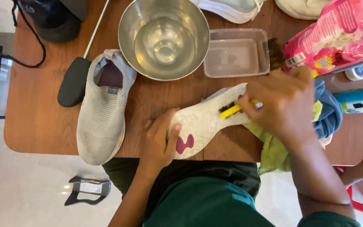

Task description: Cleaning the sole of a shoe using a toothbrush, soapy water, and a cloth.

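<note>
A white shoe [206, 120] is laid sole-up at the centre of the frame, across the near edge of the wooden table [34, 117]. The toe end is held by the left hand [158, 141], fingers curled around it. A yellow-handled brush [232, 110] is gripped in the closed fingers of the right hand [280, 103], with its dark bristles pressed on the sole near the heel end. The scrubbing is judged to be midway: the ribbed sole looks mostly pale, and no foam is seen. A second, grey knit shoe [101, 111] is left upright at centre left, apparently untouched. A round, shiny steel bowl [164, 38] of water is noted at top centre, and a clear rectangular plastic tub [237, 52] just to its right. Soft green and blue cloths [320, 113] are bunched under the right hand. A glossy pink pouch [337, 38] lies at upper right
</note>
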